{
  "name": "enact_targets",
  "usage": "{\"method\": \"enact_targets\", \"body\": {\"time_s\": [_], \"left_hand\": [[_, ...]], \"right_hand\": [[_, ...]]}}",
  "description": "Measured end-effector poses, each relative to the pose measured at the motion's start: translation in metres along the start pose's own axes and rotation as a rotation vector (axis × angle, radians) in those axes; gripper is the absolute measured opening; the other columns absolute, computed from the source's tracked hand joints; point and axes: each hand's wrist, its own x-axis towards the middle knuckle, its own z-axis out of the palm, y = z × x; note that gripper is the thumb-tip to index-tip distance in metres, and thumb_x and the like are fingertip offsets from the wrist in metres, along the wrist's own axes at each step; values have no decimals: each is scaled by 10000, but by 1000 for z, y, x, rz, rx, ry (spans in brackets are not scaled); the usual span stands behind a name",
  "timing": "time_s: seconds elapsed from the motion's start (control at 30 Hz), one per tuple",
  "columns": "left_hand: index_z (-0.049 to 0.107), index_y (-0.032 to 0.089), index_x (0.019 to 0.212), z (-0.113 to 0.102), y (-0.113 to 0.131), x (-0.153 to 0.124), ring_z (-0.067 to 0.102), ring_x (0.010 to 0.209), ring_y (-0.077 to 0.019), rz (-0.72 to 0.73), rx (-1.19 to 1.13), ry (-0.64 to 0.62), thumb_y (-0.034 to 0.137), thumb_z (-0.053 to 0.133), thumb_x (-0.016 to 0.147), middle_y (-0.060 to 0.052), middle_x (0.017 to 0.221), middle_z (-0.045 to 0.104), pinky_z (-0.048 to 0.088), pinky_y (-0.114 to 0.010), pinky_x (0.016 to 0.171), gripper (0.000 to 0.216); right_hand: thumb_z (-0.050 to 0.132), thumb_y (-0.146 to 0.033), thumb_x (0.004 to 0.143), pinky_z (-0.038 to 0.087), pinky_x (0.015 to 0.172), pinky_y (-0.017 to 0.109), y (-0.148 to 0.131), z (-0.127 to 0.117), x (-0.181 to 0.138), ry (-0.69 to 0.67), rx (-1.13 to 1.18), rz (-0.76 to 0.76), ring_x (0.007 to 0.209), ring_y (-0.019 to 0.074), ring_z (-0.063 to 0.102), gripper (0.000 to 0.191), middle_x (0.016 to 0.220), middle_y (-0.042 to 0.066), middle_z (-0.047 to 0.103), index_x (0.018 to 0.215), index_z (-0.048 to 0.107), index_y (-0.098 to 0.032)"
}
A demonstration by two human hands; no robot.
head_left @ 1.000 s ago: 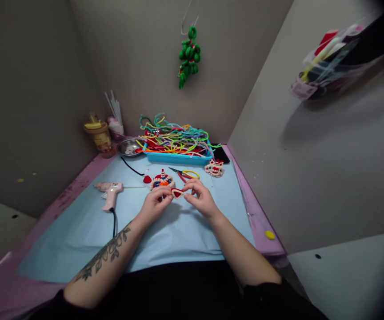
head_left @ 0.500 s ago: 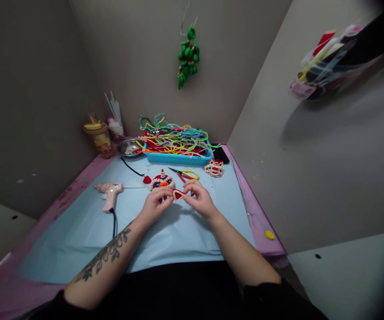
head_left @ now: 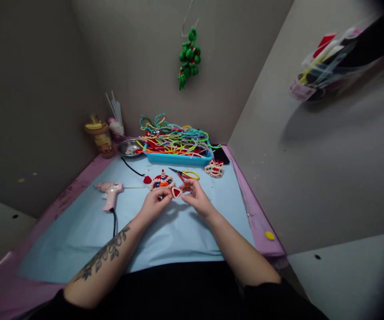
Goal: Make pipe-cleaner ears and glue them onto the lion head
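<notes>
Both my hands meet over the light blue mat (head_left: 78, 240). My left hand (head_left: 155, 203) pinches a small red and white triangular pipe-cleaner piece (head_left: 176, 192) between thumb and fingers. My right hand (head_left: 196, 198) is right beside it, its fingertips curled and touching the piece's right side. Just behind my hands lies a red, white and blue pipe-cleaner figure (head_left: 162, 180). A small red piece (head_left: 147, 179) lies to its left.
A pink glue gun (head_left: 110, 193) lies at left with its black cord. Scissors with red and yellow handles (head_left: 185, 174) and a small white and red figure (head_left: 214, 168) sit further back. A blue tray (head_left: 177, 158) holds several coloured pipe cleaners. A metal bowl (head_left: 128, 147), a jar (head_left: 100, 138) and a green hanging figure (head_left: 188, 58) are at the back.
The red and white piece has turned and shortened between my fingers, and both hands have shifted slightly away from me. Nothing else has moved.
</notes>
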Motion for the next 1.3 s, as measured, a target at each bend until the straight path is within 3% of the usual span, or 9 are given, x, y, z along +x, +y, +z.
{"method": "enact_targets", "body": {"time_s": [0.17,0.5,1.3], "left_hand": [[655,155,688,2,4,0,606,716,-171,24,78,-25,302,568,777,-56,745,689,470,-268,653,192],[667,153,690,4,4,-2,572,630,-149,51,108,-93,286,550,792,-49,694,678,423,-246,546,205],[661,162,702,3,5,-2,618,716,-166,88,76,-108,257,560,797,-49,748,697,469,-261,640,168]], "right_hand": [[785,-294,622,468,852,359,4,12,-1,-5,99,84,916,172,592,520,961,8,567,1028,464,-251],[751,-270,629,448,641,282,7,17,0,12,127,117,662,134,586,474,752,-44,599,998,455,-239],[705,-241,614,405,580,252,1,17,0,24,170,154,623,126,553,410,732,-35,609,951,471,-226]]}}
